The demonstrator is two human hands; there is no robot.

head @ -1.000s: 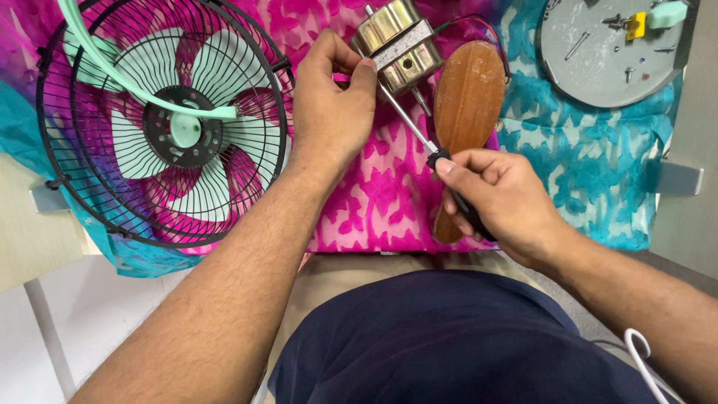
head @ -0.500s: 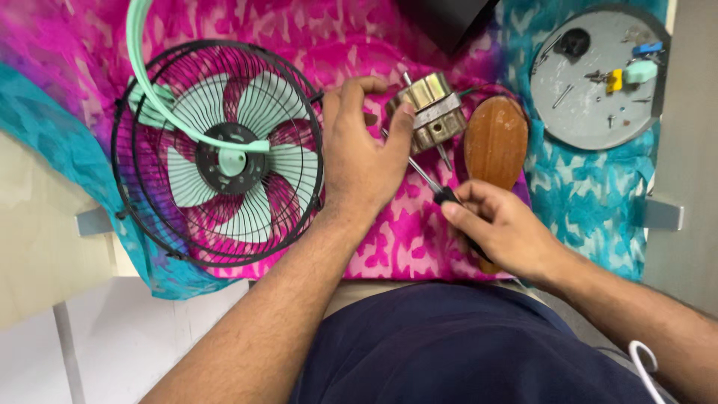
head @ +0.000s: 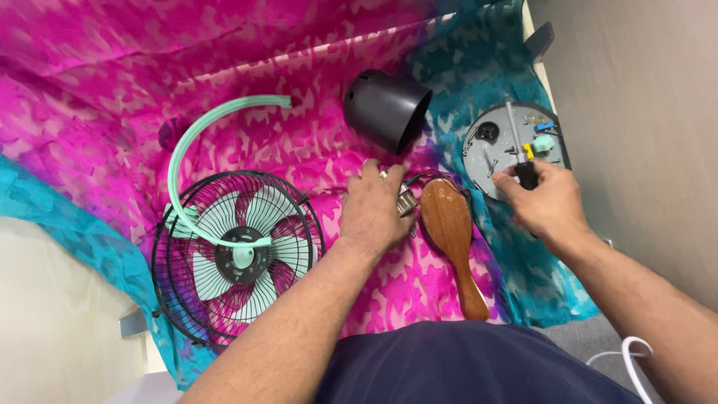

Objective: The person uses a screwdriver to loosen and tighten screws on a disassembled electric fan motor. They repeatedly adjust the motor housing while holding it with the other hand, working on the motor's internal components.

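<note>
My left hand (head: 374, 211) rests over a small metal fan motor (head: 404, 196) on the pink and teal cloth (head: 224, 67), fingers wrapped around it. My right hand (head: 546, 203) grips a screwdriver (head: 517, 150) by its black handle, the shaft pointing up over a round grey plate (head: 493, 161) that holds small screws and parts. A wooden brush (head: 451, 232) lies between my two hands. A black wire fan guard with mint blades (head: 235, 258) lies to the left of my left hand.
A black cup-shaped motor housing (head: 385, 108) lies on its side above my left hand. A curved mint green piece (head: 202, 135) arches over the fan guard. A white cable (head: 632, 350) is at the lower right, and bare floor lies right of the cloth.
My right hand has carried the screwdriver away from the motor, right to the grey plate. The view has pulled back and shifted, so the black housing now shows. My left hand stays on the motor.
</note>
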